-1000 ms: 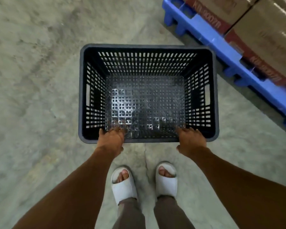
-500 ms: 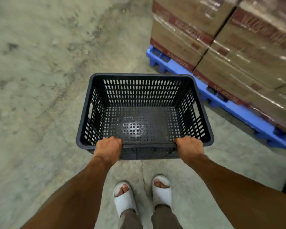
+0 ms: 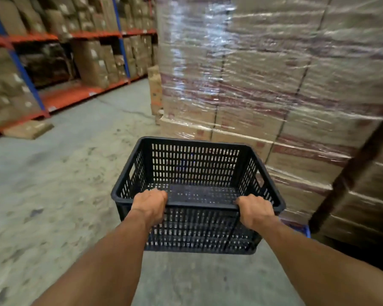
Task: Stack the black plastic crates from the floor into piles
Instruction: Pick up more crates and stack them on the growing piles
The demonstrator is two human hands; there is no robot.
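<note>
Above the concrete floor (image 3: 53,195), both hands (image 3: 149,203) (image 3: 255,209) grip the black crate's (image 3: 197,173) near rim.

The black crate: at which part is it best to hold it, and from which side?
Grip the black crate by its near rim, from the person's side, as the left hand and right hand do; the lip is thick and the crate is empty.

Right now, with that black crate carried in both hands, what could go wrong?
1. Both hands, left hand and right hand, grip only the near rim of the black crate, so its far end could tip down.
2. The shrink-wrapped boxes stand close ahead on the right; the crate may bump them.
3. The view is blurred, and a flat cardboard box lies on the floor.
</note>
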